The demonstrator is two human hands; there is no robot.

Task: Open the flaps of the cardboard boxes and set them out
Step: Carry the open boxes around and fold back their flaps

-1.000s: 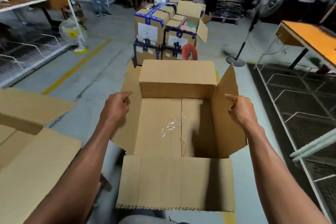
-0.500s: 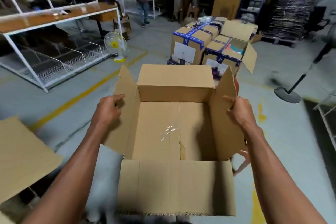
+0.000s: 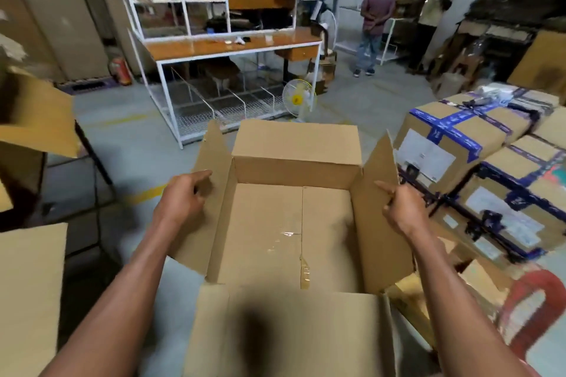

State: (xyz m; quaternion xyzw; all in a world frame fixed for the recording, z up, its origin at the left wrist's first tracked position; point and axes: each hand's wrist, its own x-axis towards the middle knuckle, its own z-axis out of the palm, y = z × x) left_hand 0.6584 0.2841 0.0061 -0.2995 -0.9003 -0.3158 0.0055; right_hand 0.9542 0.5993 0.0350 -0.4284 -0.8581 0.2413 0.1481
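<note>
A: What's in the open cardboard box (image 3: 294,223)?

B: Only its own floor shows: two bottom panels meeting at a centre seam with clear tape (image 3: 284,236) along it. All four flaps are up or folded out: one far, one near, one on each side.

A: And the hands?

B: The left hand (image 3: 180,200) grips the left side flap (image 3: 211,193), fingers curled over its outer face, index finger lying along the upper edge. The right hand (image 3: 404,208) holds the right side flap (image 3: 379,214) the same way, with the index finger pointing inward over the edge. The box sits squarely between the two hands, its opening facing the camera.

A: Anything else around the box?

B: Right of it, a stack of sealed boxes (image 3: 477,168) bound with blue tape; I count at least four, with white labels on the near faces. Just below those, a red plastic seat (image 3: 533,312). Left of the box, two plain cardboard pieces (image 3: 30,285), blurred. Beyond the box, a small fan (image 3: 298,99) with a yellow hub stands by a white-framed workbench (image 3: 232,46), and two people (image 3: 375,18) stand farther back.
</note>
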